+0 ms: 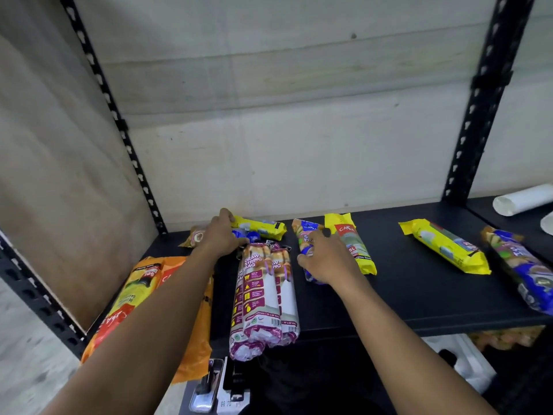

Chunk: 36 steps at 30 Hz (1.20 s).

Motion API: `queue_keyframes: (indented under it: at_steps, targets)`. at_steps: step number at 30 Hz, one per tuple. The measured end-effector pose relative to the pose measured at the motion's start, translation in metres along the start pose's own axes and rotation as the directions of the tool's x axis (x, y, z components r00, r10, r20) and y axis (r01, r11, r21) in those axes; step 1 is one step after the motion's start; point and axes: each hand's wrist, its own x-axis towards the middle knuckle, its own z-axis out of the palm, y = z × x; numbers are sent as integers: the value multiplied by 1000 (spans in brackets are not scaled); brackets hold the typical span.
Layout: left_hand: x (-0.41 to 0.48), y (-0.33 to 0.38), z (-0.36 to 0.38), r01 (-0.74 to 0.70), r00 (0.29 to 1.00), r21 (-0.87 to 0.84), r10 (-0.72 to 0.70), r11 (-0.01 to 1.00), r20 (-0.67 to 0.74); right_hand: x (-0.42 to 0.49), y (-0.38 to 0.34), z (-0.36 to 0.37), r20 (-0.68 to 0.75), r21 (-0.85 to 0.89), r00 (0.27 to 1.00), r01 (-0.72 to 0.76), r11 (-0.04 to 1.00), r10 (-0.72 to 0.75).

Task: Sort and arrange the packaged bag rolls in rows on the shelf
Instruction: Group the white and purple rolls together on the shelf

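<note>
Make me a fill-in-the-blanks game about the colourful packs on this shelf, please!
1. The white and maroon drawstring bag rolls lie between the person's two ____.
2. The right hand rests on a roll pack with a ____ wrapper.
3. The flat metal shelf under the packs is coloured ____.
4. The left hand reaches toward a small ____ pack at the back.

Missing words: arms; blue; black; yellow

Background elements. Grey concrete wall (299,115) across the upper frame; black perforated uprights at upper left (110,115) and upper right (481,100); brown board (59,190) at left; white paper roll (522,199) at right edge, on the adjoining black surface.
</note>
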Motion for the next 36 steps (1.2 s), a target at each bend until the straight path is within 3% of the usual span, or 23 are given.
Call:
queue_keyframes:
  at_steps: [10,16,19,24,30,36]
  targets:
    - [-20,-9,-42,-36,997,78,32,996,64,-42,20,-38,-201,327,978,124,937,-59]
    - [-46,-7,-80,-26,995,-13,25,1000,-96,-67,35,-54,-223,349,973,137,927,-59]
    - [-65,9,-94,-118,978,-69,104,991,-180,-78,39,-58,-242,353,967,163,921,-78]
    - [-115,59,-86,-333,932,-143,303,932,-199,-91,51,-58,-257,365,965,143,920,-48]
    - [-166,109,-41,-608,790,-179,612,773,-40,-102,70,-62,-231,478,972,87,874,29]
    - [-193,116,0,-699,679,-87,697,710,232,-111,74,-48,-259,361,960,203,910,-111]
